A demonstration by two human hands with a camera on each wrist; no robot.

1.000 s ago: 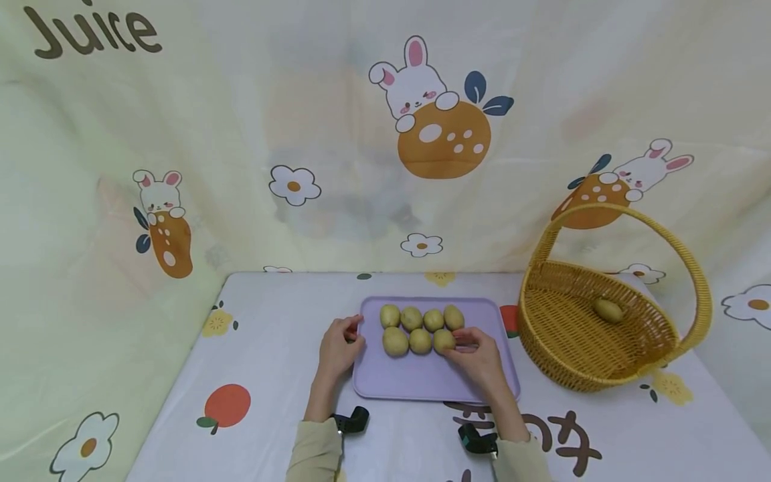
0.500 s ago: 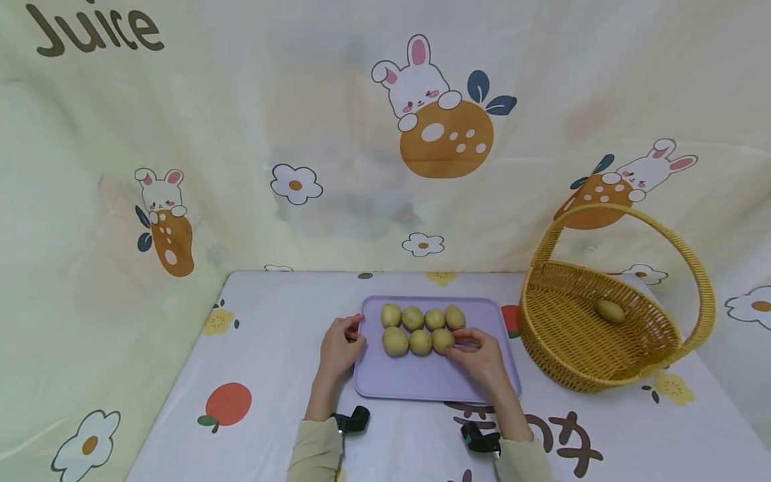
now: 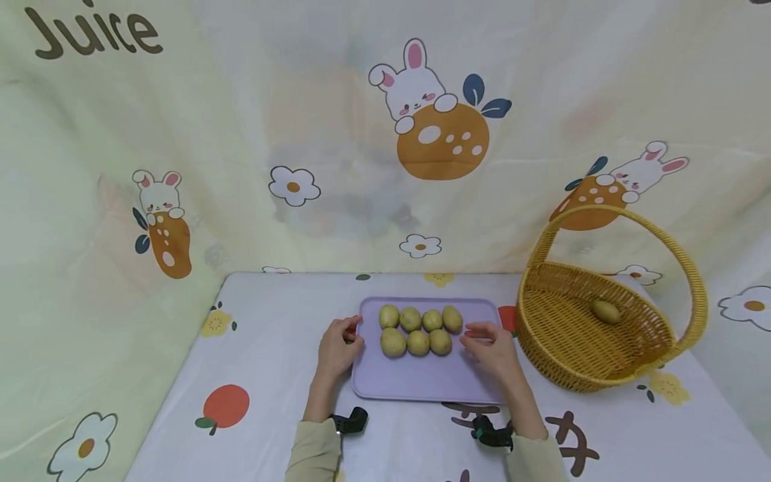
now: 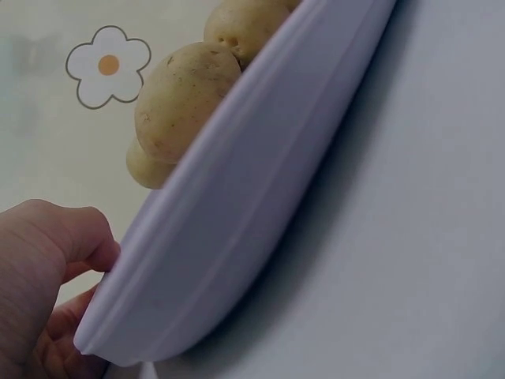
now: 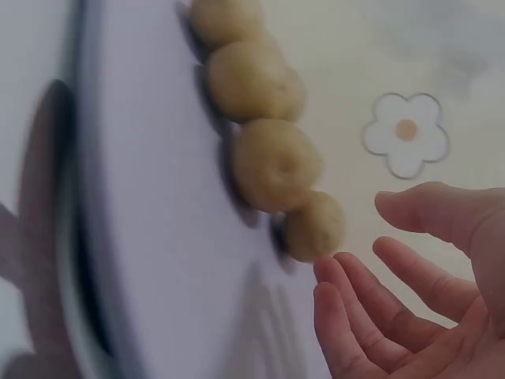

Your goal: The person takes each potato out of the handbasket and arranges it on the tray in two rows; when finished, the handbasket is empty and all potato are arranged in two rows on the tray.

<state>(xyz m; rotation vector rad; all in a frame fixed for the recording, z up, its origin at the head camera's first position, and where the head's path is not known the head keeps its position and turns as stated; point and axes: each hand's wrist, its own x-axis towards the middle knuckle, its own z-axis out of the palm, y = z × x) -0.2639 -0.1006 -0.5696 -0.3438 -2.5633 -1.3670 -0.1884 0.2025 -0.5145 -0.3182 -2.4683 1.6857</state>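
Observation:
Several potatoes [image 3: 418,343] sit in two rows on a lilac tray [image 3: 415,381] in the head view. My left hand [image 3: 338,346] holds the tray's left edge, its thumb and fingers at the rim; the left wrist view shows part of that hand [image 4: 39,268] against the tray wall, some fingers hidden behind it. To the right of the front row, my right hand [image 3: 490,348] hovers over the tray's right side, apart from the potatoes. The right wrist view shows its fingers spread and holding nothing, near the end potato [image 5: 316,227].
A yellow woven basket [image 3: 542,348] with a tall handle stands right of the tray, one potato [image 3: 606,310] inside. A printed white cloth [image 3: 271,375] covers the table, and a patterned curtain [image 3: 337,120] hangs behind.
My right hand has let go of the right-end potato in the front row and moved right, away from it. The left hand has stayed at the tray edge.

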